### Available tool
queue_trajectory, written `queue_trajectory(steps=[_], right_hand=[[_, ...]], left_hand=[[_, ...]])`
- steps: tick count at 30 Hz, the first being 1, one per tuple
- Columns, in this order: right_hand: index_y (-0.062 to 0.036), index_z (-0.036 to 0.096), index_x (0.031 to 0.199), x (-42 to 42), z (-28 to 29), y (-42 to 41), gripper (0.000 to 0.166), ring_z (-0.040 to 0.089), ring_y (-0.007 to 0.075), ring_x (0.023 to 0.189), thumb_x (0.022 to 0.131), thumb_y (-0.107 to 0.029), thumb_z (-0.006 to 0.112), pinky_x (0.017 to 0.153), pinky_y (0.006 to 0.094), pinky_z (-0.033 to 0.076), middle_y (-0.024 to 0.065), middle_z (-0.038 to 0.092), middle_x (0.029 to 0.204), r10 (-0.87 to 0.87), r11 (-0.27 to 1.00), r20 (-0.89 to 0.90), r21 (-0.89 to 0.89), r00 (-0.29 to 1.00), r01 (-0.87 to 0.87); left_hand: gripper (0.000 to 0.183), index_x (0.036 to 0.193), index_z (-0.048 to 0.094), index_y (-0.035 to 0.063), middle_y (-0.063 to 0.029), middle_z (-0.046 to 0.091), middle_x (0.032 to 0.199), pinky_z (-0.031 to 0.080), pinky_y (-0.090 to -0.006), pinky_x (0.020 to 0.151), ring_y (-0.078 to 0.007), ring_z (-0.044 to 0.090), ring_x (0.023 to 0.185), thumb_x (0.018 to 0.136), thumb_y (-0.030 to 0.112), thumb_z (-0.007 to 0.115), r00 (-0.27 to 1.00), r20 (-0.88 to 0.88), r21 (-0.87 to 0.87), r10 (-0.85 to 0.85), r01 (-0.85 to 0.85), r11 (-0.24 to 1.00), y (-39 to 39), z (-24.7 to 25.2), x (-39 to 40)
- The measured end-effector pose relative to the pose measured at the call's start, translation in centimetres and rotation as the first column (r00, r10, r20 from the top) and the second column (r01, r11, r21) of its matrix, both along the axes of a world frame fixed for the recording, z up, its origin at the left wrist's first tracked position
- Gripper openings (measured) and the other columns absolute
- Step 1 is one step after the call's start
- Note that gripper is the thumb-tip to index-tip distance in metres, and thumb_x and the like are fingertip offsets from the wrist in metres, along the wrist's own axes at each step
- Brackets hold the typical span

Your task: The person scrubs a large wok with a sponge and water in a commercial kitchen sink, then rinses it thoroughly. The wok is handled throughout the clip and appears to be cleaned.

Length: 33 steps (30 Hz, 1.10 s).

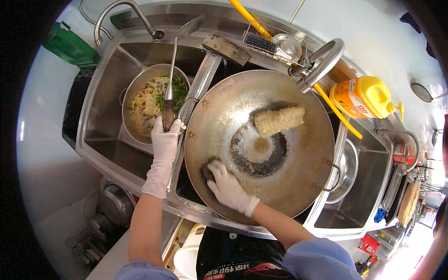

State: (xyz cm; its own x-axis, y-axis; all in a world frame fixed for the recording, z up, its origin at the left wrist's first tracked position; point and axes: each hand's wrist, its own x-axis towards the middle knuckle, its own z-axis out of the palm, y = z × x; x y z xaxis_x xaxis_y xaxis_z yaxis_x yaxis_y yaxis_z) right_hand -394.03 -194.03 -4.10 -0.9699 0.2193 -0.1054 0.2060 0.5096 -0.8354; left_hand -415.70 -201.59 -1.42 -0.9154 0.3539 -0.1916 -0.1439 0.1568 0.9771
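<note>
My left hand, in a white disposable glove, grips the wooden handle of a long metal wok spatula. The spatula points away from me, its curved blade over the sink's back ledge. That hand is beside the looped left handle of a large metal wok; whether it also grips the loop I cannot tell. Inside the wok, my gloved right hand presses a dark scouring pad against the lower left wall; the pad is blurred and partly hidden by the fingers. A tan loofah-like roll lies near the dark-ringed bottom, beside a small brownish puddle.
A metal pot with noodle and greens scraps stands in the left basin. Behind the wok are a tap, a dark block and a wire rack with a brush. A yellow jug and yellow hose are at right.
</note>
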Motion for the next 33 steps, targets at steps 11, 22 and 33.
queue_trajectory(steps=[11, 22, 33], right_hand=[[0.0070, 0.045, 0.122, -2.1, 0.0, 2.1, 0.040, 0.057, 0.0457, 0.100, 0.090, -0.013, 0.057, 0.087, 0.0471, 0.049, 0.0279, 0.044, 0.125, 0.044, 0.999, 0.085, -0.021, 0.995, -0.042], [0.0040, 0.042, 0.127, -2.9, -1.2, 2.6, 0.041, 0.057, 0.0461, 0.101, 0.092, -0.015, 0.054, 0.088, 0.0472, 0.049, 0.0263, 0.043, 0.128, 0.045, 0.996, 0.005, -0.075, 0.999, -0.045], [0.0054, 0.030, 0.145, 7.6, -5.6, 11.4, 0.059, 0.019, 0.0330, 0.145, 0.097, -0.026, 0.047, 0.118, 0.0421, 0.016, 0.0214, 0.023, 0.154, -0.030, 0.784, 0.474, 0.557, 0.880, -0.274]], left_hand=[[0.010, 0.099, 0.053, 0.0009, -0.0040, 0.061, 0.083, 0.049, -0.0251, 0.066, -0.0108, 0.059, 0.070, 0.092, 0.000, 0.060, 0.999, -0.034, -0.037, 0.003, -0.005, 0.999, 0.9, 1.2, 0.5], [0.009, 0.097, 0.053, 0.0007, -0.0041, 0.062, 0.081, 0.050, -0.0260, 0.066, -0.0115, 0.060, 0.071, 0.092, 0.000, 0.060, 0.997, -0.073, -0.104, -0.001, -0.006, 0.995, 0.8, 1.2, 0.5], [0.010, 0.100, 0.054, 0.0010, -0.0038, 0.062, 0.082, 0.050, -0.0258, 0.066, -0.0111, 0.060, 0.071, 0.092, 0.000, 0.059, 0.999, 0.024, -0.003, 0.039, -0.039, 0.999, -0.2, 0.4, 0.3]])
